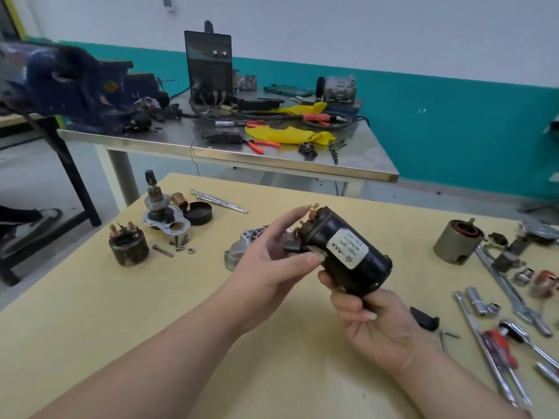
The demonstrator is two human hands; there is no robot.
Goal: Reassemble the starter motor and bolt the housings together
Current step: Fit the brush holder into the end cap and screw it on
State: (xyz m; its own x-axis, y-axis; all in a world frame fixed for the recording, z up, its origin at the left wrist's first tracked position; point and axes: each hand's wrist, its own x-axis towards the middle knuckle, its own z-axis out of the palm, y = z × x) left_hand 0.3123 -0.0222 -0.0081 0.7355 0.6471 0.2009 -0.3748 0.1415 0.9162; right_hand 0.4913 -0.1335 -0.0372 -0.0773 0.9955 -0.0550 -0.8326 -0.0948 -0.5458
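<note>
Above table (151,313), both hands gripping motor housing (354,255)

Both bare forearms reach forward, hands raised and close together. The right hand (373,323) curls palm-up in a grip; the left hand (272,261) pinches with thumb and fingertips.

We are seeing a white label (348,247) sticking on the black motor housing (354,261); its round logo and small printed lines are showing, but we are finding them too blurred to read.
</note>
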